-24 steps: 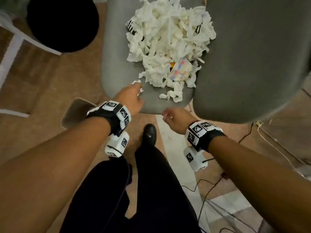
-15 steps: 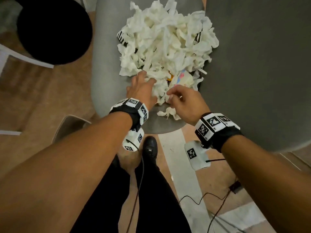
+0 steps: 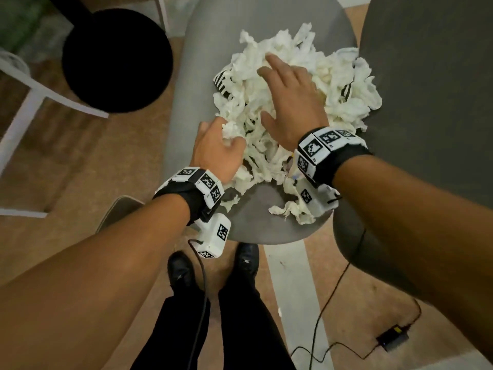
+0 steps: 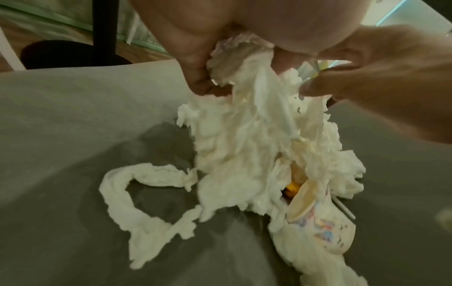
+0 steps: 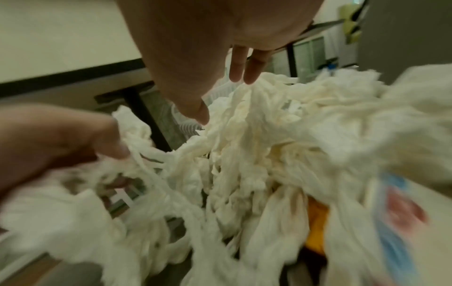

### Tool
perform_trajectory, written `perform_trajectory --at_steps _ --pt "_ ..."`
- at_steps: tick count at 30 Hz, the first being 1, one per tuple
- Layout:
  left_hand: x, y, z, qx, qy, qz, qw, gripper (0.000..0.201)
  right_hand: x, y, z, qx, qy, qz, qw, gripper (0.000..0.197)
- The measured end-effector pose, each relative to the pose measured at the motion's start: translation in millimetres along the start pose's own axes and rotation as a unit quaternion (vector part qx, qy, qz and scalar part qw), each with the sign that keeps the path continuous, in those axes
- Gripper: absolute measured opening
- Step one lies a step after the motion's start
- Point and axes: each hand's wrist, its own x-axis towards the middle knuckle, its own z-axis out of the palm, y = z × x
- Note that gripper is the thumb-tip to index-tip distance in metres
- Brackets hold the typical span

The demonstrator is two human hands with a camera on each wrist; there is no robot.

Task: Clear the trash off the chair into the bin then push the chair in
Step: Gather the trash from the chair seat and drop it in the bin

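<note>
Chair (image 3: 202, 108) trash gather | L hand (image 3: 217, 150) clenched on tissue wad (image 3: 266, 145) | R hand (image 3: 290, 102) spread flat, fingers released | pile best scooped from both sides w/ strays tucked in, then carried to bin (image 3: 114, 60).

A: How many chairs? 
B: One grey chair (image 3: 186, 102) carrying one heap of shredded white tissue (image 3: 248, 102), and one black round bin (image 3: 117, 60) beside it.

A: Hands? 
B: Two, the left hand (image 3: 217, 153) and the right hand (image 3: 290, 102). Also two black shoes (image 3: 181, 271), and one power adapter (image 3: 392, 340) on the floor.
</note>
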Motion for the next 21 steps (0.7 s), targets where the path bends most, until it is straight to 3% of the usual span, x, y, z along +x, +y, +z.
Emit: perform_trajectory --at_steps 3,5,6,9,11,14,17,21 --pt "5 -9 1 -0.019 0.008 0.016 1.0 0.017 33 -3 10 -0.083 -0.064 -0.028 0.994 0.094" --pt "9 -14 -1 -0.021 0.0 0.023 1.0 0.021 44 2 18 -0.132 -0.098 -0.043 0.985 0.095" --pt "9 -16 -3 -0.034 -0.001 0.022 0.999 0.024 46 4 19 -0.157 -0.107 -0.044 0.981 0.088" --pt "5 -16 -9 -0.095 -0.007 -0.001 0.995 0.031 43 12 17 -0.192 -0.082 -0.048 0.977 0.04" --pt "4 -16 -14 -0.121 -0.01 -0.02 0.992 0.033 34 15 9 -0.191 -0.049 -0.047 0.979 0.035" --pt "5 -17 -19 -0.056 0.038 0.003 0.998 0.022 23 16 -5 -0.151 -0.024 -0.043 0.987 0.039" --pt "3 -15 -23 -0.067 0.04 -0.004 0.997 0.009 16 17 -20 -0.037 -0.037 0.006 0.999 0.036" --pt "4 -13 -23 -0.087 -0.045 -0.025 0.995 0.048 6 18 -32 0.047 -0.017 0.021 0.999 0.058"
